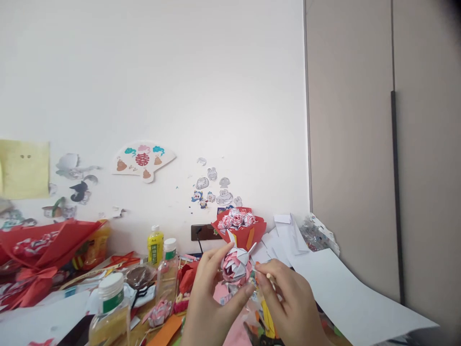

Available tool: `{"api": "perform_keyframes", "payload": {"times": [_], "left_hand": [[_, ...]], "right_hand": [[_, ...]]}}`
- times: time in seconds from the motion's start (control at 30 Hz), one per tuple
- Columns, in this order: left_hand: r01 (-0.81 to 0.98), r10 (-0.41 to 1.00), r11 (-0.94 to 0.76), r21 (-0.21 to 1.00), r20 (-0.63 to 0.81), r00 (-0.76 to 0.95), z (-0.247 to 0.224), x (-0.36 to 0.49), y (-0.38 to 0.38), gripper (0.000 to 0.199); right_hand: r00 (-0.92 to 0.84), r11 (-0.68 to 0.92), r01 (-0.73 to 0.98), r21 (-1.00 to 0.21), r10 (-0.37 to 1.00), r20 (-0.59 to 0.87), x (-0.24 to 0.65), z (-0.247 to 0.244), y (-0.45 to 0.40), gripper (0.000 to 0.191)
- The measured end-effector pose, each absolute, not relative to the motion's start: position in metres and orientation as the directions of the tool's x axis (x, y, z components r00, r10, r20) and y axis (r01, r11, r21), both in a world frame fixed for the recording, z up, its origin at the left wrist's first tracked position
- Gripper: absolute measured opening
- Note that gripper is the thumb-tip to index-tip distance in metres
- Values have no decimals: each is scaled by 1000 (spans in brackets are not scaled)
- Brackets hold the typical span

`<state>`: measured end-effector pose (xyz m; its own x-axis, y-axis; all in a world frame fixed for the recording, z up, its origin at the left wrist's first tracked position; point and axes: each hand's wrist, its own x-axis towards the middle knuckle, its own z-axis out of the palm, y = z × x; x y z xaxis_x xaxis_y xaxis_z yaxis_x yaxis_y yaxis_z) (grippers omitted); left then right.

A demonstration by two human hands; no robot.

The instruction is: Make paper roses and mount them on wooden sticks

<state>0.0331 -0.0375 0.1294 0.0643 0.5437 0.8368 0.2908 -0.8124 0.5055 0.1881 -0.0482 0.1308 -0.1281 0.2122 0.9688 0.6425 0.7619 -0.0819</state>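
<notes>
A folded paper flower [236,265] in pink and white is held up at the centre, its pointed petals spreading outward. My left hand [216,293] grips it, with fingers behind the left side and the thumb under the lower right edge. Close to the flower's right side, my right hand [288,300] has its fingers pinched around a thin pale stick [271,277], whose end sticks out between them. Behind the flower, a red-wrapped bouquet [248,235] of pink and white paper flowers stands against the wall.
Clear bottles [110,307] with white caps and a yellow-green bottle [155,245] stand on the left. Another red bouquet [39,264] lies at far left. A second paper flower [160,312] rests near orange paper [165,331]. White sheets [345,293] spread on the right.
</notes>
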Motion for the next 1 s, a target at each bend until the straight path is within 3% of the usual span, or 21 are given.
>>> {"api": "perform_keyframes", "payload": {"times": [0.13, 0.33, 0.67, 1.0], "left_hand": [[502, 442, -770, 395, 897, -28, 129, 36, -38, 40], [689, 321, -703, 179, 943, 82, 124, 38, -38, 45], [711, 272, -697, 95, 952, 140, 119, 41, -39, 42], [721, 228, -691, 55, 963, 146, 120, 44, -37, 39]], "right_hand": [[-161, 763, 641, -87, 244, 956, 189, 133, -49, 24], [32, 725, 667, -172, 202, 979, 184, 130, -49, 15], [-6, 785, 603, -141, 181, 983, 176, 130, -52, 19], [44, 777, 597, -201, 218, 975, 174, 131, -51, 18]]}}
